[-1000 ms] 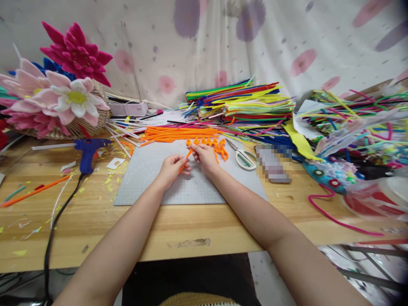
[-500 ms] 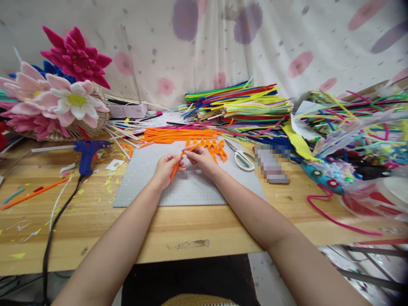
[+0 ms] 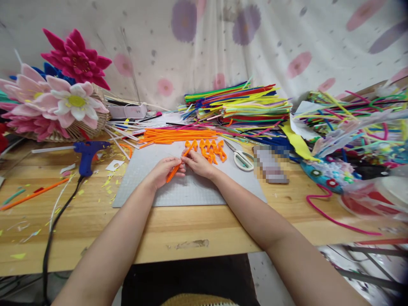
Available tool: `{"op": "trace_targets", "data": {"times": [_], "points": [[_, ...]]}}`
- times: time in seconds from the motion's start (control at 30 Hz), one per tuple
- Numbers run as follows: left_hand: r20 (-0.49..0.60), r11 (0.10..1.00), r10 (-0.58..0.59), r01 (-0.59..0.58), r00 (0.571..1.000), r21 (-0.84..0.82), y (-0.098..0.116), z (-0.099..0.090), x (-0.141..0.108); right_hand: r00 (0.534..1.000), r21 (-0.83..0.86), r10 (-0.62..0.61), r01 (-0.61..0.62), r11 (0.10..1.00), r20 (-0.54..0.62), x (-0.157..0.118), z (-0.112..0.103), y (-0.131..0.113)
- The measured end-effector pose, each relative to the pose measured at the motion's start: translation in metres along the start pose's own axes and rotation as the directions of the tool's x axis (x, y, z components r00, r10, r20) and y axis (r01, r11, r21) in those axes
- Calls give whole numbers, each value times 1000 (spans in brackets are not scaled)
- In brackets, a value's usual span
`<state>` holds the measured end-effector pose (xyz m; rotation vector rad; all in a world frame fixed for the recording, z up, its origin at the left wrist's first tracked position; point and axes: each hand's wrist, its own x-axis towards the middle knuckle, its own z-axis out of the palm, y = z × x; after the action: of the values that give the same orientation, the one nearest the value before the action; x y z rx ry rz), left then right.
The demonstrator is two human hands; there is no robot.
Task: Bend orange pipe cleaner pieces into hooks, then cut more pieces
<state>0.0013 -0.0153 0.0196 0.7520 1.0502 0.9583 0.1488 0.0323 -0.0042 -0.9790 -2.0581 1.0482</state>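
Over the grey cutting mat (image 3: pixel 137 191), both my hands are closed on an orange pipe cleaner (image 3: pixel 173 174). My left hand (image 3: pixel 164 171) grips it with the fingers curled, and its lower end sticks out below them. My right hand (image 3: pixel 199 164) pinches it close to the left fingertips; part of the strip is hidden by the fingers. Just beyond the right hand lie several curled orange pipe cleaner pieces (image 3: pixel 212 149). Behind these is a bundle of straight orange pipe cleaners (image 3: pixel 178 135). White-handled scissors (image 3: pixel 242 160) rest at the mat's right side.
A blue glue gun (image 3: pixel 86 156) with a black cord lies on the left. Felt-like flowers (image 3: pixel 76 102) stand behind it. Stacks of coloured pipe cleaners (image 3: pixel 248 104) fill the back. On the right are a blurred-out flat object (image 3: pixel 270 165) and a red-and-white tub (image 3: pixel 376 197).
My hands have drawn closer together around the orange pipe cleaner, and its lower end has shifted slightly left and down. The things on the table stay where they were.
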Motion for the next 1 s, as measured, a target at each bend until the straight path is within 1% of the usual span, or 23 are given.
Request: {"op": "trace_targets", "data": {"times": [0.1,0.2,0.3,0.33,0.37,0.4,0.43,0.5,0.53,0.57,0.6,0.63,0.67,0.7,0.73,0.77,0.8,0.83,0.87,0.9,0.93,0.97,1.0], "points": [[7,998,-41,41,999,51,2,-4,0,998,-119,-9,17,993,62,-1,-2,-3],[-11,993,-44,45,999,112,2,-7,2,999,-201,30,-22,979,36,-2,1,-7],[-54,973,58,-44,997,228,-1,-7,4,995,-234,96,-98,967,-22,-2,5,-9],[-66,949,118,-92,991,302,-3,-7,4,992,-235,119,-124,964,-35,-2,7,-10],[-74,902,194,-148,978,406,-5,-6,5,989,-231,141,-147,962,-44,-1,7,-10],[-73,821,279,-199,957,535,-7,-6,5,985,-223,163,-170,960,-52,0,8,-11],[-60,702,371,-238,927,671,-8,-5,4,981,-212,185,-194,958,-60,1,8,-11],[6,395,534,-256,845,882,-10,-3,3,971,-179,226,-236,955,-75,3,7,-12],[47,255,588,-240,808,937,-10,-2,2,967,-160,243,-253,954,-81,4,6,-12],[81,150,623,-220,778,964,-10,-1,1,963,-142,256,-266,953,-87,5,6,-11],[106,80,646,-204,756,976,-11,0,0,960,-125,264,-275,953,-95,5,6,-11],[119,44,661,-196,741,980,-11,1,0,958,-111,268,-279,954,-104,5,6,-10],[115,43,669,-193,734,980,-11,2,0,958,-97,263,-275,957,-116,5,7,-9],[93,82,674,-200,733,976,-12,3,0,959,-78,248,-260,962,-137,4,7,-8],[53,164,671,-218,740,962,-12,4,1,961,-46,221,-232,972,-168,4,8,-7],[-9,295,652,-243,758,924,-12,4,2,959,5,184,-187,982,-214,3,8,-7],[-84,464,606,-267,791,845,-11,4,3,952,76,145,-129,989,-270,3,8,-7],[-155,643,529,-274,835,716,-10,4,3,937,162,113,-61,985,-331,3,8,-7],[-205,794,428,-258,880,550,-8,4,4,920,256,98,3,967,-379,2,6,-8],[-229,900,320,-220,919,376,-5,3,4,910,351,104,47,935,-400,2,4,-9],[-226,957,228,-175,947,232,-3,3,4,914,442,126,63,895,-385,2,2,-10],[-209,982,163,-137,964,132,0,2,4,928,521,154,50,852,-341,2,-1,-11],[-186,992,118,-107,975,68,2,1,4,946,580,176,16,814,-272,2,-3,-11]]}}
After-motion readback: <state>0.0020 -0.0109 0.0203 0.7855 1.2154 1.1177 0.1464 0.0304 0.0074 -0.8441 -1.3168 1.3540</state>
